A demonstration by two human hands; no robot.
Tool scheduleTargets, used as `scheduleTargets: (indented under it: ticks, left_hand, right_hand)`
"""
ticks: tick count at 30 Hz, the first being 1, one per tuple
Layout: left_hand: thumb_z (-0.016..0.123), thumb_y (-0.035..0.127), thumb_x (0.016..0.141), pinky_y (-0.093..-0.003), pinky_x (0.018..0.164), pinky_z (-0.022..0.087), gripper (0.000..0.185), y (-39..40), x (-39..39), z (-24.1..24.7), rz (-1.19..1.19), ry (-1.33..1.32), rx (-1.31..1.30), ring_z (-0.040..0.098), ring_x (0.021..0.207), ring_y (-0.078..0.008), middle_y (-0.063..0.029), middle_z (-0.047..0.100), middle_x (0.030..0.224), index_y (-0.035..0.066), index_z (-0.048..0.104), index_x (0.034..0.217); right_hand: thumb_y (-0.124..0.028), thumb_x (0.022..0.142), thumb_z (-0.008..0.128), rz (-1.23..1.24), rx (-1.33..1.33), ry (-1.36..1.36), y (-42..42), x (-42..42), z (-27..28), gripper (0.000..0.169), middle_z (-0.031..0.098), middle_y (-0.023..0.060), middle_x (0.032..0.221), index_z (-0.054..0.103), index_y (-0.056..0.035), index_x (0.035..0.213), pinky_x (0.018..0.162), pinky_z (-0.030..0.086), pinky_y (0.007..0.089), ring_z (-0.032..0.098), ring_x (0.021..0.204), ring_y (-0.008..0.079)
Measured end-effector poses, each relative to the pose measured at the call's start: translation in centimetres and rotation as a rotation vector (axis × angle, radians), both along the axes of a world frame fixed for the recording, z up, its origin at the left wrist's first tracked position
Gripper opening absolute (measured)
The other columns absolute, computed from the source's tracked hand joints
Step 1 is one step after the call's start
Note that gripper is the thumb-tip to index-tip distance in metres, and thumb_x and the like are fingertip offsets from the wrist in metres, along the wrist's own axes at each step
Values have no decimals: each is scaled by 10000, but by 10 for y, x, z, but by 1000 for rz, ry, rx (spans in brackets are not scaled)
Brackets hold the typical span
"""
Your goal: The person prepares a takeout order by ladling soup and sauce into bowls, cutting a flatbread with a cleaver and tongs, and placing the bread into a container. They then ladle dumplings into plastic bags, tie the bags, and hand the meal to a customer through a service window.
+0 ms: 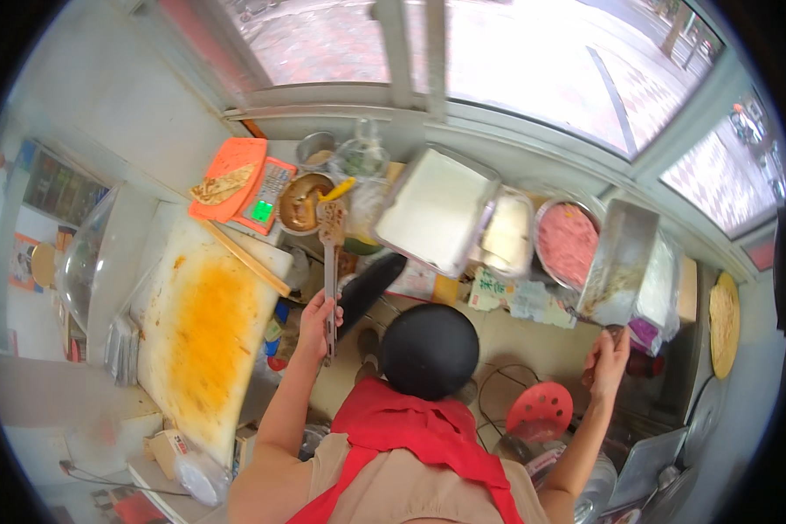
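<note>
My left hand point(316, 324) grips metal tongs point(330, 272) that point away from me. Their broad end is stained brown and lies over the near rim of a bowl of brown sauce point(299, 204). On the other side, my right hand point(607, 367) is closed at the near end of a broad rectangular metal utensil point(619, 262). Greasy brown marks cover its lower part; its handle is mostly hidden by my fingers. Just left of that utensil sits a round metal bowl of pink minced filling point(568, 239). A yellow-handled tool point(338, 189) rests in the sauce bowl.
An orange scale point(262, 203) with folded flatbread on its tray point(230, 167) stands beyond the stained cutting board point(203, 347). A wooden rolling pin point(245, 259) lies across the board's far corner. Before my apron are a round black object point(430, 350) and a red perforated stool point(540, 411). A white-topped tray point(435, 206) lines the window.
</note>
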State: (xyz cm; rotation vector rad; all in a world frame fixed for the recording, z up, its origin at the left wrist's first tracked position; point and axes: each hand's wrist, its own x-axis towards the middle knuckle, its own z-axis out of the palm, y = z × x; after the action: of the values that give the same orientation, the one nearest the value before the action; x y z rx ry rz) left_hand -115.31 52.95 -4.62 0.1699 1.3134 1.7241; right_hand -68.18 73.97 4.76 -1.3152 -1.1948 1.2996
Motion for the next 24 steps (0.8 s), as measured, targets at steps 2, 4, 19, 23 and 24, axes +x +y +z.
scheduleTargets:
  ticks: [2,4,19,23,24]
  left_hand:
    - [537,111,913,-228,546,444,237,-7,-69,-10,122,47,24,544,682,-106,-32,576,959,35,522,1136]
    - [544,107,909,-226,532,433,225,-18,-124,-4,213,116,-5,532,648,-97,-24,582,876,46,531,1125]
    - [595,157,883,-222,529,451,343,-95,-362,-20,426,29,-125,542,642,-98,-16,558,830,-4,510,1174]
    - [570,168,898,-227,531,448,301,-104,-371,-17,439,82,-151,550,666,-105,-43,577,878,-20,524,1129]
    - [570,164,896,-226,532,445,303,-116,-367,-18,452,89,-156,549,660,-103,-41,577,867,-19,526,1133]
  right_hand:
    - [-78,908,489,113,6,-60,-8,-84,1,95,413,-14,623,440,-63,987,351,301,199,389,408,67]
    - [-79,910,493,228,-111,-109,-14,-172,5,99,414,-12,611,446,-67,997,345,298,207,387,408,63]
    - [-246,861,514,1132,781,-950,-33,-739,4,255,630,203,838,513,-53,1029,675,479,484,614,816,381]
    - [-255,864,510,1275,832,-936,-62,-745,7,234,627,196,838,507,-52,980,655,479,483,613,802,374]
    - [-262,865,511,1299,858,-924,-72,-741,9,239,627,196,840,507,-54,982,655,481,481,614,803,372]
